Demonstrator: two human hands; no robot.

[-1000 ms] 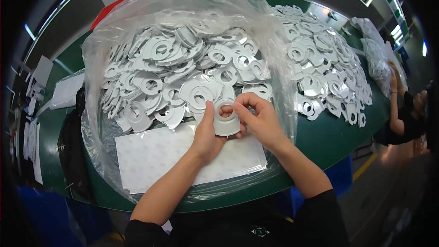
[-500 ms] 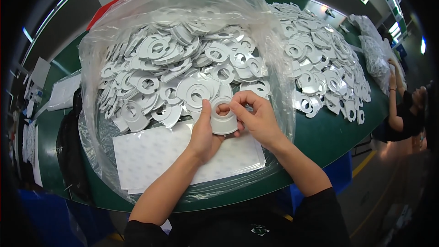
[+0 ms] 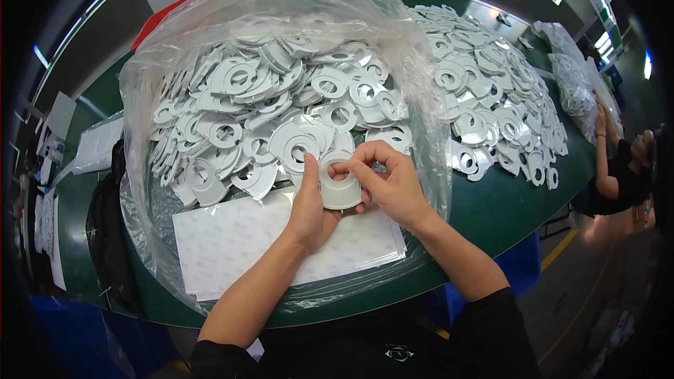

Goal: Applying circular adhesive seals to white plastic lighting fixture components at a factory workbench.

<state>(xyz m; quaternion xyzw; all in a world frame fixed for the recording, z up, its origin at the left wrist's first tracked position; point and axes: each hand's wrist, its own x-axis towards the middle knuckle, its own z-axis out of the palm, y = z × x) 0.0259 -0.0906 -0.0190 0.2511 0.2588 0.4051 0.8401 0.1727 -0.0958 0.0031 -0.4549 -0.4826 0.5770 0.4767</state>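
Between my two hands is a white plastic ring-shaped part with a round hole and a wider curved lower edge. My left hand grips its left side, thumb along the edge and fingers behind it. My right hand pinches its right side near the hole, with some fingertips showing through the opening. Just beneath my hands lies a stack of white patterned sheets. Beyond them, a heap of similar white ring parts fills an opened clear plastic bag.
Another pile of white parts lies to the right on the green table. A black cloth item rests at the left edge. At far right a person reaches toward a clear bag.
The held ring part has shifted slightly left and down and tilted a little between my hands. Both hands keep their hold on it.
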